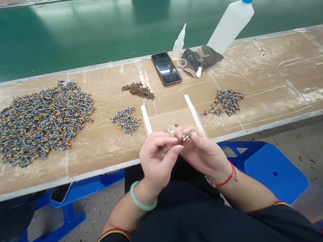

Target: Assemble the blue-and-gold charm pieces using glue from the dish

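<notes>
Over the table's front edge, my two hands meet at the fingertips. My right hand [205,151] pinches a small blue-and-yellow figure-like piece [187,136]; its exact kind is too small to tell. Thumb and forefinger of my left hand [159,159] close on a tiny brown piece [179,141] right beside it. Behind the hands, a clear round dish [169,130] is partly hidden, with one brown disc [176,125] near it. Two white strips [146,120] flank this spot. Similar blue-and-yellow pieces lie in a small pile [126,120] to the left and another pile [227,101] to the right.
A large heap of the pieces [42,122] covers the table's left part. Farther back are a pile of brown discs [138,91], a phone [166,68], a small dropper bottle [179,45], a dark pouch [201,59] and a big white bottle [230,24]. Blue stools [272,170] stand below.
</notes>
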The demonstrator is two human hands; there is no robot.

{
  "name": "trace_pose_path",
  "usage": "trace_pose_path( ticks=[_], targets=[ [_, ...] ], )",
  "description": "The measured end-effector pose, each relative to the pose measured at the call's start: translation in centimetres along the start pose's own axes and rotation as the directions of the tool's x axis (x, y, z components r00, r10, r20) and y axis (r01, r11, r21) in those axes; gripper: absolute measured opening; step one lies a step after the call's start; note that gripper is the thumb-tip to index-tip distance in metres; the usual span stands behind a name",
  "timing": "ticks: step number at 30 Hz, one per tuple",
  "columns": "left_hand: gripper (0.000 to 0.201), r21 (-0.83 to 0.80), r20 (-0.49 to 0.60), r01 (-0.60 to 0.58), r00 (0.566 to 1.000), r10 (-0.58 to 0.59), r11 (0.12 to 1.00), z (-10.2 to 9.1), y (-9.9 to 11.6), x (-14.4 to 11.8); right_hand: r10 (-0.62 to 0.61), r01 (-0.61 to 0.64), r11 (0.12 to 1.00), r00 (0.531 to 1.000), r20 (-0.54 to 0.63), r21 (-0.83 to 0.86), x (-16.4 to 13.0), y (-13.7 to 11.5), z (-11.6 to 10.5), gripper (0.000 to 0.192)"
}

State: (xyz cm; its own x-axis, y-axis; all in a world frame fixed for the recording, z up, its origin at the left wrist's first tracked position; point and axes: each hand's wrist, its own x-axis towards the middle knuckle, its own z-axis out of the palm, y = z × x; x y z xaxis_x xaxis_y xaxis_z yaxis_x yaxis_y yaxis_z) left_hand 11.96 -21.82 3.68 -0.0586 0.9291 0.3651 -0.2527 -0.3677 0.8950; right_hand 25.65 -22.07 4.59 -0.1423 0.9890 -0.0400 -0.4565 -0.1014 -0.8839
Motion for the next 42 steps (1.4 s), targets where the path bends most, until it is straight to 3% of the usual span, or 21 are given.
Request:
trace_pose_path(
  ticks=[6, 19, 33, 42],
  targets=[
    [0.010, 0.073, 0.009, -0.060, 0.998, 0.060, 0.996, 0.3, 0.7, -0.1, 0.081, -0.078, 0.987, 0.996, -0.022, 0.142, -0.7, 0.4, 1.2, 0.029],
    [0.005, 0.037, 0.027, -0.192, 0.981, 0.191, 0.981, 0.3, 0.7, 0.3, 0.061, -0.058, 0.937, 0.998, 0.001, 0.344, -0.9, -0.2, 2.5, 0.016],
    [0.004, 0.188, 0.072, -0.280, 0.960, 0.271, 0.942, -0.3, 1.4, 0.1, -0.091, 0.081, 0.967, 0.995, 0.031, 0.241, -0.9, 0.3, 2.1, 0.009],
    [0.005, 0.324, 0.008, -0.351, 0.930, 0.368, 0.879, -0.6, 1.1, -0.3, -0.337, 0.332, 0.940, 0.939, -0.064, -0.074, -0.8, -0.2, 3.1, 0.008]
  ],
)
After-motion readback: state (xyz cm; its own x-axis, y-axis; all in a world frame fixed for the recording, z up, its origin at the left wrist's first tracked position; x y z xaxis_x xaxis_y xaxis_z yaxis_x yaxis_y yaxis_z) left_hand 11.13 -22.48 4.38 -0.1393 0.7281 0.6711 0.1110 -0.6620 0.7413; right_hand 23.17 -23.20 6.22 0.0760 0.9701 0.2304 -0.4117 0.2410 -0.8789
